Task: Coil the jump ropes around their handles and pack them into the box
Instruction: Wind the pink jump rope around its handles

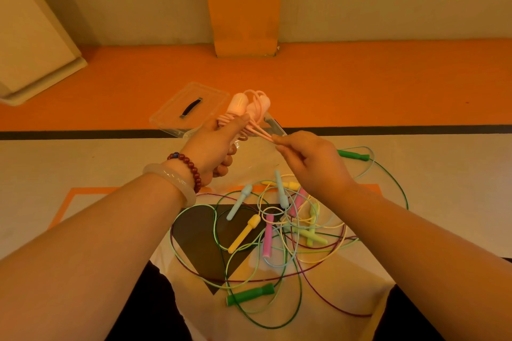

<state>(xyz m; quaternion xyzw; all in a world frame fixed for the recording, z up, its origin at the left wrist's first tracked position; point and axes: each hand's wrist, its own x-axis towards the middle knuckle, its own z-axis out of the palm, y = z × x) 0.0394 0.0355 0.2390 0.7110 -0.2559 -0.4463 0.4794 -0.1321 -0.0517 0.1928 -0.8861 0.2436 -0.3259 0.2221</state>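
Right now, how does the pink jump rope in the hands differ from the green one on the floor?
The left hand holds the pink rope up, while the green rope lies on the floor. The pink rope's handles sit together with cord wound round them; the green rope's handles lie far apart, its cord in loose loops. The right hand pinches the pink rope's cord; no hand touches the green rope. Both have two handles.

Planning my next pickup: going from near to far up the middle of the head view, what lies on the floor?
Near green handle → big yellow handle → left light blue handle → clear lid → orange pillar.
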